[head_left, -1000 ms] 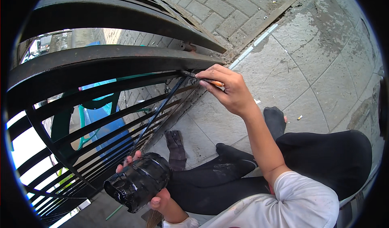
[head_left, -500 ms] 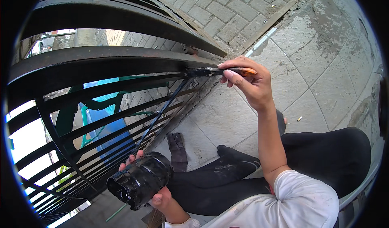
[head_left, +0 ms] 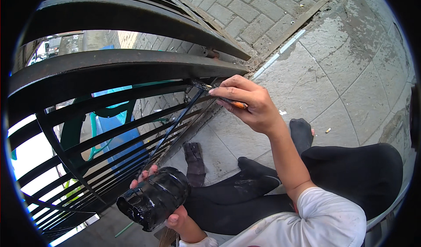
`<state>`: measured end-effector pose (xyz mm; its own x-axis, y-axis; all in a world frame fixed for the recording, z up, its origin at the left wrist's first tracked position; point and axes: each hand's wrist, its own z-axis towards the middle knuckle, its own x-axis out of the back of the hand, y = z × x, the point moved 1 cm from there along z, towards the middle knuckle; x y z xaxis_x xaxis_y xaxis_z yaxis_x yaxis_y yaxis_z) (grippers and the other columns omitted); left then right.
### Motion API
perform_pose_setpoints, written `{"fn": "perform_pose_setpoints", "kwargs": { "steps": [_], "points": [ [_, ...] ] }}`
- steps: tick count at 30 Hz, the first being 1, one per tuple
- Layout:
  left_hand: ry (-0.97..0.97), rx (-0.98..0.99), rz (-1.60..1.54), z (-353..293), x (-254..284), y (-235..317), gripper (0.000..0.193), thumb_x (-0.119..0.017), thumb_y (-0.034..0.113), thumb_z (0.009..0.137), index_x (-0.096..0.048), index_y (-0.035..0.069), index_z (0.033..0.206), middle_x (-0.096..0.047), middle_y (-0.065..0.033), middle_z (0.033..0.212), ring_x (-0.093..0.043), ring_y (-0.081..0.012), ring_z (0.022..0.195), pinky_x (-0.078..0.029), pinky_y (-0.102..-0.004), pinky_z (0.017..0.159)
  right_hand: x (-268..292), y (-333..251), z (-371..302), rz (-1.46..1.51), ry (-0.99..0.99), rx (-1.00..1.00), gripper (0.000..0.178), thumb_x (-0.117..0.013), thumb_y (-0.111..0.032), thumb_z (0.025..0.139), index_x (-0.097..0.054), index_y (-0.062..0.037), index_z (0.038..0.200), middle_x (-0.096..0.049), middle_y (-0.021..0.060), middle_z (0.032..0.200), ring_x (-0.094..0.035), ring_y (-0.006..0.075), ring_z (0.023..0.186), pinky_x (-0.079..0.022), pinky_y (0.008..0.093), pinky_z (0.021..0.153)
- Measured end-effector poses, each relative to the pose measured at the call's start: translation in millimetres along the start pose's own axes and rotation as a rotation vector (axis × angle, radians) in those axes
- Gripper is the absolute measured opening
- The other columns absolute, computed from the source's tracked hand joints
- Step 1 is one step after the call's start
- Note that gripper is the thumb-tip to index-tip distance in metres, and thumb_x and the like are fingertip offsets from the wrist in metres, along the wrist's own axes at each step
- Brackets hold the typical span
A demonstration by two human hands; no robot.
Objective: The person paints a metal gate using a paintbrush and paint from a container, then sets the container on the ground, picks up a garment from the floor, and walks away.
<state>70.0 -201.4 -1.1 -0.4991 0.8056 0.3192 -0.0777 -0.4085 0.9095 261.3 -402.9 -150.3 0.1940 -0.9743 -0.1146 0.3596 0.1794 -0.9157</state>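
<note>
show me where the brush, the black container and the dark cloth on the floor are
brush (head_left: pixel 239 104): head view, on the orange part of its handle
black container (head_left: pixel 154 198): head view, on the middle of its side
dark cloth (head_left: pixel 194 163): head view, on its middle

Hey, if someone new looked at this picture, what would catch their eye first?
Probably the black metal bars sweeping across the left half, bent by the fisheye view. Next, the right hand near the centre, holding an orange-handled paintbrush up to them. Then the glossy black container with a ragged rim at lower left, gripped in the left hand.
</note>
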Motion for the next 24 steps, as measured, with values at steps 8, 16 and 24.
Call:
{"fn": "perform_pose_setpoints", "kwargs": {
  "steps": [8, 16, 24],
  "points": [
    [0.048, -0.263, 0.0, -4, 19, 20, 0.119, -0.084, 0.055, 0.074, -0.02, 0.005, 0.161, -0.04, -0.0235, 0.154, -0.044, -0.0472, 0.142, -0.041, -0.0584, 0.116, 21, -3, 7, 0.55, 0.059, -0.241, 0.018, -0.073, -0.002, 0.094, -0.074, 0.0041, 0.111, -0.071, 0.0094, 0.099, -0.072, 0.0159, 0.085, -0.056, 0.0259, 0.071],
    [0.065, -0.217, -0.086, -1, 20, 54, 0.112, -0.088, 0.047, 0.08, -0.023, -0.001, 0.158, -0.042, -0.0192, 0.156, -0.041, -0.0322, 0.148, -0.028, -0.046, 0.124, -34, -24, 19, -0.091, -0.032, 0.193, 0.024, -0.071, 0.004, 0.093, -0.075, -0.0005, 0.116, -0.073, 0.0098, 0.103, -0.071, 0.0178, 0.094, -0.056, 0.0275, 0.08],
    [0.237, -0.209, -0.246, -15, 24, 85, 0.052, -0.093, 0.009, 0.074, -0.067, 0.001, 0.118, -0.071, -0.0039, 0.108, -0.068, -0.0118, 0.092, -0.056, -0.0281, 0.084, -39, -23, -2, -0.141, 0.021, 0.246, 0.023, -0.069, 0.005, 0.094, -0.074, 0.0004, 0.116, -0.072, 0.0103, 0.108, -0.07, 0.0147, 0.094, -0.055, 0.0247, 0.08]
  ]
}}
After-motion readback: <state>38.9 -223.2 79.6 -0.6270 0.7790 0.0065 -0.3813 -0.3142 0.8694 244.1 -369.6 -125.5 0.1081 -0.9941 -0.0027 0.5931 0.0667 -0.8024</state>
